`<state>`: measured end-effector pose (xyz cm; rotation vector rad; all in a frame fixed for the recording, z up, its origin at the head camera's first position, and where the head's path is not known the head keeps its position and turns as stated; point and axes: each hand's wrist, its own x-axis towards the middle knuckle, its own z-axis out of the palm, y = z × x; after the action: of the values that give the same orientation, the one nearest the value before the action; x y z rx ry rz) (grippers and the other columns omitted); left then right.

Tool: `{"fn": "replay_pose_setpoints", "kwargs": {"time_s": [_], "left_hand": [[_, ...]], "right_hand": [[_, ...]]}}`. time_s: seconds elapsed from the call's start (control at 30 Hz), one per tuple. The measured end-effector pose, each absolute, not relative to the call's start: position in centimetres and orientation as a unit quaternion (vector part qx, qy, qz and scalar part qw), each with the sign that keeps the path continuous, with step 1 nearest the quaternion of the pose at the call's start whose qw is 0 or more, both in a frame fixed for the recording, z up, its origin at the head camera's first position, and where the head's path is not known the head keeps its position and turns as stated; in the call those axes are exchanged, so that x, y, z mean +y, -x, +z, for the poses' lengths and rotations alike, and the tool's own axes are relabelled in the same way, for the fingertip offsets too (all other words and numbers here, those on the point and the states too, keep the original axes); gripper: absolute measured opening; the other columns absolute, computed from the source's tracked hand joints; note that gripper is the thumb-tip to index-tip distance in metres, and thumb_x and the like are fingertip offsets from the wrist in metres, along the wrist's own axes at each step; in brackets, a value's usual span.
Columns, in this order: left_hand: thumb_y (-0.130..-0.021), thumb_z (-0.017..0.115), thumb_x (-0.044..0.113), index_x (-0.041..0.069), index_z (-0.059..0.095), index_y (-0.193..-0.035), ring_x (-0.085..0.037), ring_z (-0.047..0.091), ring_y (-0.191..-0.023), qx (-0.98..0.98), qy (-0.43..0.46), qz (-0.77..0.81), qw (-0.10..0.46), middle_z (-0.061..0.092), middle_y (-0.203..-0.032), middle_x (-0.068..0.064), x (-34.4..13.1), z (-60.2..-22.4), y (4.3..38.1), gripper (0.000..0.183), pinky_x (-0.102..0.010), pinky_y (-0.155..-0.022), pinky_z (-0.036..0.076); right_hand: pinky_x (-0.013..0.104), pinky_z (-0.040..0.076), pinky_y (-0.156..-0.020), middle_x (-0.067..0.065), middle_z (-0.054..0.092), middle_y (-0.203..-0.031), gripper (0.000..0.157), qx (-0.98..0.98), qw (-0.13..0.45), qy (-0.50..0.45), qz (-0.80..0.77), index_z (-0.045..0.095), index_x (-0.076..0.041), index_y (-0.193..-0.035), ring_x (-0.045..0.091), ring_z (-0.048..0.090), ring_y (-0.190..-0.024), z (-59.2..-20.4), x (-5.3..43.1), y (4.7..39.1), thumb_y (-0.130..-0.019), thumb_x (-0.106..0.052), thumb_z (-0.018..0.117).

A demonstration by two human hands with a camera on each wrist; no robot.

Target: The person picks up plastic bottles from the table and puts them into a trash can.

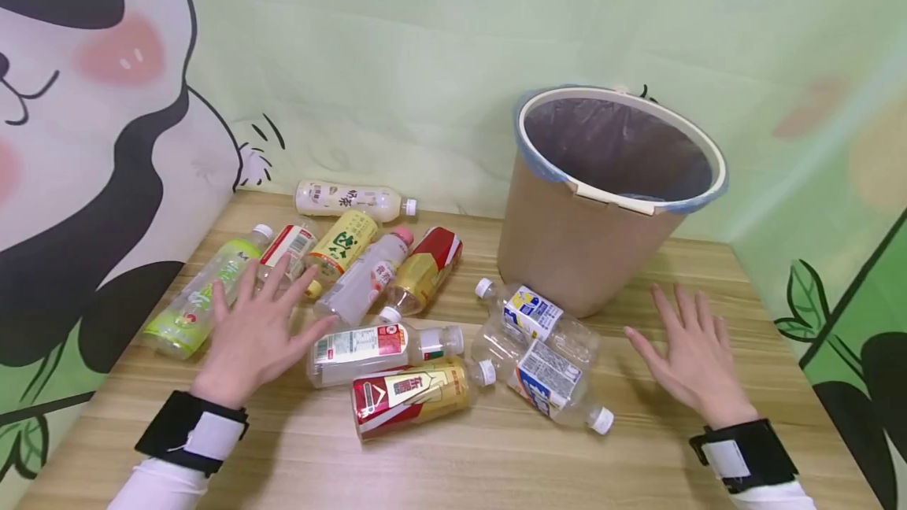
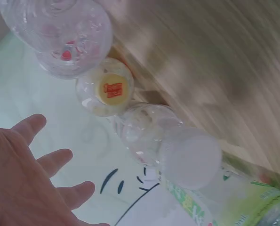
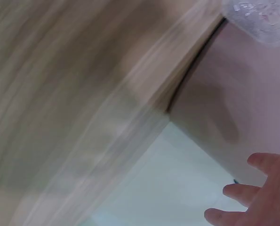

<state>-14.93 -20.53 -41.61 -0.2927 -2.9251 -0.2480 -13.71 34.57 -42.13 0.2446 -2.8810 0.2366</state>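
My left hand (image 1: 257,330) is spread with straight fingers over the left side of the table, holding nothing. Around it lie a green-labelled bottle (image 1: 205,295), a red-and-white-labelled bottle (image 1: 290,245) and a clear bottle with a white label (image 1: 360,352). In the left wrist view its fingers are apart from the yellow-capped bottle (image 2: 112,89). My right hand (image 1: 693,360), also spread and holding nothing, is right of two clear blue-labelled bottles, the nearer (image 1: 549,380) and the farther (image 1: 538,313). The beige trash bin (image 1: 574,250) is beyond it to the left.
More bottles lie behind: a milky one (image 1: 347,200) by the wall cloth, a yellow-labelled one (image 1: 345,242), a pink-capped one (image 1: 364,275) and a red-gold one (image 1: 425,270). Another red-gold bottle (image 1: 414,396) lies in front. A plastic liner (image 1: 595,132) lines the bin.
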Motion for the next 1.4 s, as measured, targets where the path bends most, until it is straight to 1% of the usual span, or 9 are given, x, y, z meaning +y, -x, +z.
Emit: {"fn": "replay_pose_setpoints", "kwargs": {"time_s": [0.13,0.27,0.4,0.57,0.77,0.97,1.07,1.17,1.4], "left_hand": [[-0.086,0.036,0.073,0.022,0.032,-0.149,-0.051,0.003,-0.137,-0.986,0.110,-0.089,0.092,0.016,-0.156,-0.018,-19.9,-41.3,14.9,0.081,-0.073,-0.099,-0.013],[-0.087,0.036,0.073,0.023,0.032,-0.149,-0.054,0.008,-0.135,-0.985,0.122,-0.089,0.084,0.015,-0.156,-0.017,-18.9,-40.9,14.8,0.079,-0.069,-0.100,-0.018],[-0.086,0.036,0.073,0.023,0.034,-0.148,-0.049,0.006,-0.138,-0.983,0.137,-0.089,0.081,0.021,-0.155,-0.017,-17.6,-40.3,14.6,0.080,-0.067,-0.103,-0.016],[-0.086,0.036,0.073,0.025,0.035,-0.147,-0.045,0.009,-0.140,-0.978,0.174,-0.079,0.078,0.024,-0.155,-0.014,-15.7,-39.7,14.4,0.078,-0.068,-0.106,-0.005],[-0.086,0.039,0.072,0.023,0.042,-0.144,-0.042,0.024,-0.137,-0.968,0.226,-0.077,0.076,0.030,-0.153,-0.012,-13.2,-39.3,13.9,0.076,-0.072,-0.104,0.015],[-0.087,0.051,0.061,0.019,0.053,-0.134,-0.036,0.036,-0.131,-0.948,0.292,-0.087,0.092,0.046,-0.142,-0.010,-11.3,-39.5,13.5,0.063,-0.065,-0.103,0.028],[-0.087,0.057,0.052,0.016,0.057,-0.129,-0.034,0.042,-0.127,-0.933,0.332,-0.096,0.099,0.051,-0.136,-0.010,-10.7,-39.7,13.3,0.055,-0.060,-0.104,0.031],[-0.086,0.060,0.048,0.015,0.059,-0.127,-0.032,0.046,-0.123,-0.920,0.364,-0.110,0.100,0.052,-0.135,-0.011,-10.3,-39.8,13.1,0.052,-0.058,-0.103,0.033],[-0.086,0.060,0.047,0.014,0.059,-0.126,-0.033,0.046,-0.123,-0.913,0.384,-0.115,0.078,0.052,-0.135,-0.012,-10.2,-40.3,12.6,0.051,-0.059,-0.100,0.035]], "right_hand": [[0.076,0.016,-0.097,0.028,0.019,-0.152,0.076,-0.984,0.128,-0.093,0.079,0.025,-0.010,-0.150,0.054,0.014,-0.134,-41.5,33.7,13.5,-0.092,-0.054,0.048],[0.074,0.019,-0.099,0.029,0.021,-0.150,0.077,-0.982,0.134,-0.109,0.076,0.026,-0.009,-0.149,0.054,0.019,-0.133,-41.1,32.7,13.1,-0.091,-0.053,0.050],[0.069,0.023,-0.101,0.030,0.023,-0.150,0.077,-0.980,0.133,-0.129,0.072,0.025,-0.011,-0.150,0.052,0.021,-0.133,-40.7,31.3,12.8,-0.091,-0.054,0.050],[0.064,0.029,-0.103,0.026,0.028,-0.149,0.077,-0.972,0.149,-0.170,0.065,0.027,-0.014,-0.150,0.048,0.027,-0.133,-40.2,29.2,12.7,-0.089,-0.053,0.053],[0.065,0.040,-0.092,0.021,0.035,-0.146,0.075,-0.956,0.165,-0.231,0.072,0.031,-0.015,-0.149,0.043,0.037,-0.127,-40.1,26.1,12.4,-0.087,-0.052,0.056],[0.053,0.049,-0.085,0.016,0.045,-0.134,0.069,-0.944,0.154,-0.281,0.083,0.040,-0.014,-0.143,0.032,0.045,-0.118,-40.9,23.2,12.0,-0.087,-0.052,0.056],[0.046,0.051,-0.076,0.013,0.049,-0.120,0.069,-0.941,0.150,-0.295,0.074,0.043,-0.014,-0.142,0.028,0.048,-0.106,-41.6,22.2,11.9,-0.085,-0.051,0.058],[0.044,0.049,-0.072,0.011,0.049,-0.111,0.071,-0.940,0.152,-0.300,0.062,0.044,-0.013,-0.141,0.027,0.047,-0.097,-42.1,21.7,11.7,-0.083,-0.051,0.061],[0.044,0.051,-0.069,0.010,0.051,-0.109,0.073,-0.940,0.138,-0.310,0.049,0.042,-0.016,-0.142,0.026,0.052,-0.093,-42.9,21.3,11.2,-0.080,-0.048,0.065]]}}
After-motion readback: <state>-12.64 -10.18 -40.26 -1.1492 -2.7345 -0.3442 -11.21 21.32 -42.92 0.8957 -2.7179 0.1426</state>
